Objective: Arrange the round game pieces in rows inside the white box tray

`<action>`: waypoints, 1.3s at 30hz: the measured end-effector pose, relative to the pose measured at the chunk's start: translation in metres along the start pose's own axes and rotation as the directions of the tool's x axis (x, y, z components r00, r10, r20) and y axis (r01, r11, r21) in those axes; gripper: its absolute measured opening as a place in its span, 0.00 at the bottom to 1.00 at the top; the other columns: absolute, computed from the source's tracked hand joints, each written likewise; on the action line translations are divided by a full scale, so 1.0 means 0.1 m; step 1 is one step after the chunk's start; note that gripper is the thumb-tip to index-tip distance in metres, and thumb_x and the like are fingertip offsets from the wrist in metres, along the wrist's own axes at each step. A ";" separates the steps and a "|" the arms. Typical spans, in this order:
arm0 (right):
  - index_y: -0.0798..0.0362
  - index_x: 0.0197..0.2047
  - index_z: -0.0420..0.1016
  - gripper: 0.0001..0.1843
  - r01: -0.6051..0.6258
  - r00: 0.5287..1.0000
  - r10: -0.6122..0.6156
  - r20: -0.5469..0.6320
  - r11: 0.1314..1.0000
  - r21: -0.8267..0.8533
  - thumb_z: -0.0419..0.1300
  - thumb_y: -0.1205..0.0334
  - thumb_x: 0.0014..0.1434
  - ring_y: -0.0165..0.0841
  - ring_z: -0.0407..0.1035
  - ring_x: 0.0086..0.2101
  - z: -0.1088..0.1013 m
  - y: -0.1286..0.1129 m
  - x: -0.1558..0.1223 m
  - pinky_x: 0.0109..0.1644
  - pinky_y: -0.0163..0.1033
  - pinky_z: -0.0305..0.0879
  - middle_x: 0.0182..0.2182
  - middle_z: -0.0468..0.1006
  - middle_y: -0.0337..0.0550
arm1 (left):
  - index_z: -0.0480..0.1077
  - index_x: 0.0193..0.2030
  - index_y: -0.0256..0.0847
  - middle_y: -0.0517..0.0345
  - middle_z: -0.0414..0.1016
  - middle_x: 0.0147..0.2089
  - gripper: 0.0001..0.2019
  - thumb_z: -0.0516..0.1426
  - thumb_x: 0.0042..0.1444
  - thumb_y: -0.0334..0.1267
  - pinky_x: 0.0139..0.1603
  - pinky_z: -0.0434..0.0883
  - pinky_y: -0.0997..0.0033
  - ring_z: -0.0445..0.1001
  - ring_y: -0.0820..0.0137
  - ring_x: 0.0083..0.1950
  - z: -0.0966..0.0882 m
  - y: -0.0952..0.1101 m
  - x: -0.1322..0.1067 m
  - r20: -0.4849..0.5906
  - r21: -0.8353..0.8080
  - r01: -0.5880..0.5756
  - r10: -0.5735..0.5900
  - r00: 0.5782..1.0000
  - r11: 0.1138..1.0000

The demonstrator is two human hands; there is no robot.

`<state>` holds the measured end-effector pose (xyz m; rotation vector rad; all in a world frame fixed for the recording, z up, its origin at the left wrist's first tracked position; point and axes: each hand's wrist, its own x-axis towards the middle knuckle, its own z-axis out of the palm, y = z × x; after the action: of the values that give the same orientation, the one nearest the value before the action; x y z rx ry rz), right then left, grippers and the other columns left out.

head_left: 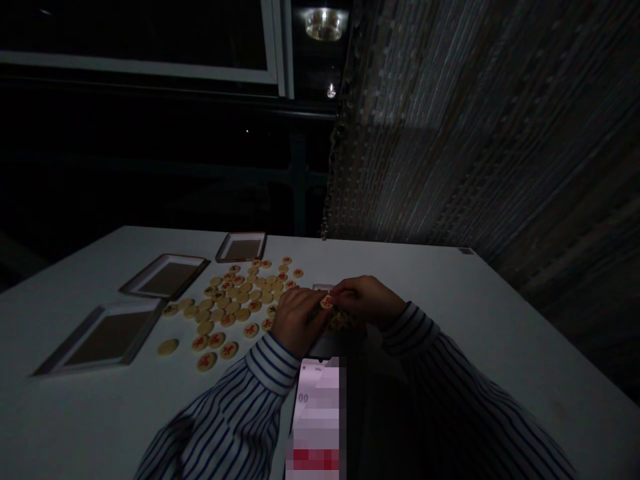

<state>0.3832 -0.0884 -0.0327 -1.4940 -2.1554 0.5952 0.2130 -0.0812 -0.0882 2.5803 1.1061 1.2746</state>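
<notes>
A round wooden xiangqi piece [327, 302] with a red character is held up between my two hands. My left hand [297, 319] is closed, its curled fingers and thumb at the piece's left edge. From the other side my right hand [367, 299] pinches the piece's right edge with its fingertips. Under the hands sits an open box [333, 345] with more pieces [341, 320] inside, partly hidden by my fingers. To the left of my left hand, many loose xiangqi pieces [233, 307] lie spread on the white table [440, 393], some showing red or dark characters, others blank.
Three shallow open box parts stand along the left: a near one [103, 337], a middle one [167, 277] and a far one [241, 247]. A lit phone [315, 407] lies below my left wrist. Beyond the table's far right edge hangs a string curtain [425, 133]. The room is dim.
</notes>
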 end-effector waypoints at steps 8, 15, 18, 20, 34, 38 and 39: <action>0.53 0.33 0.75 0.09 0.009 1.000 -0.009 -0.019 1.000 -0.016 0.56 0.61 0.49 0.30 0.69 0.29 -0.02 0.00 0.00 0.33 0.33 0.62 0.26 0.77 0.39 | 0.68 0.44 0.40 0.54 0.74 0.38 0.14 0.54 0.51 0.40 0.45 0.66 0.64 0.69 0.68 0.41 0.05 -0.02 -0.03 -0.016 -0.109 0.024 -0.026 1.000 0.994; 0.54 0.34 0.74 0.11 0.007 1.000 -0.007 -0.006 1.000 -0.011 0.54 0.61 0.50 0.29 0.69 0.30 -0.04 0.02 -0.01 0.34 0.33 0.62 0.28 0.76 0.40 | 0.70 0.42 0.40 0.53 0.74 0.41 0.13 0.55 0.50 0.40 0.46 0.67 0.65 0.71 0.67 0.44 0.01 0.04 -0.01 0.028 -0.360 0.227 -0.233 0.972 0.905; 0.53 0.34 0.75 0.11 -0.001 1.000 0.001 -0.003 1.000 -0.017 0.55 0.60 0.49 0.29 0.69 0.31 -0.05 0.00 -0.01 0.35 0.33 0.61 0.29 0.76 0.40 | 0.71 0.41 0.39 0.53 0.74 0.42 0.12 0.54 0.51 0.40 0.48 0.67 0.67 0.71 0.68 0.44 -0.02 0.06 0.00 0.062 -0.459 0.360 -0.375 0.925 0.813; 0.53 0.34 0.75 0.11 -0.009 1.000 0.009 0.001 1.000 -0.018 0.55 0.60 0.50 0.29 0.69 0.31 -0.06 -0.01 -0.02 0.35 0.33 0.61 0.29 0.76 0.40 | 0.72 0.40 0.39 0.54 0.75 0.41 0.13 0.54 0.50 0.41 0.48 0.67 0.67 0.72 0.68 0.44 -0.03 0.06 0.01 0.095 -0.503 0.415 -0.429 0.898 0.758; 0.53 0.35 0.75 0.11 -0.017 0.999 0.019 0.047 0.999 -0.037 0.55 0.59 0.50 0.29 0.68 0.30 -0.08 -0.06 -0.03 0.33 0.32 0.60 0.29 0.77 0.39 | 0.75 0.34 0.37 0.53 0.78 0.34 0.13 0.60 0.42 0.42 0.44 0.69 0.66 0.74 0.65 0.38 -0.04 0.06 0.04 0.251 -0.644 0.577 -0.574 0.779 0.502; 0.53 0.35 0.75 0.11 0.006 0.998 -0.002 0.057 0.998 -0.055 0.55 0.60 0.50 0.29 0.68 0.30 -0.08 -0.07 -0.03 0.33 0.32 0.60 0.29 0.76 0.39 | 0.75 0.32 0.36 0.52 0.78 0.33 0.13 0.60 0.40 0.41 0.43 0.69 0.66 0.74 0.65 0.37 -0.07 0.08 0.05 0.277 -0.655 0.601 -0.594 0.755 0.457; 0.53 0.35 0.75 0.11 0.009 0.998 -0.005 0.061 0.998 -0.057 0.55 0.60 0.50 0.28 0.68 0.30 -0.08 -0.07 -0.03 0.33 0.32 0.60 0.29 0.76 0.39 | 0.75 0.32 0.36 0.52 0.78 0.33 0.13 0.61 0.39 0.41 0.43 0.69 0.66 0.74 0.65 0.37 -0.07 0.09 0.06 0.278 -0.658 0.602 -0.597 0.752 0.451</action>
<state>0.3837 -0.0931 -0.0223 -1.5162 -2.2404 0.5879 0.2151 -0.0857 -0.0767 1.3963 1.0652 1.1586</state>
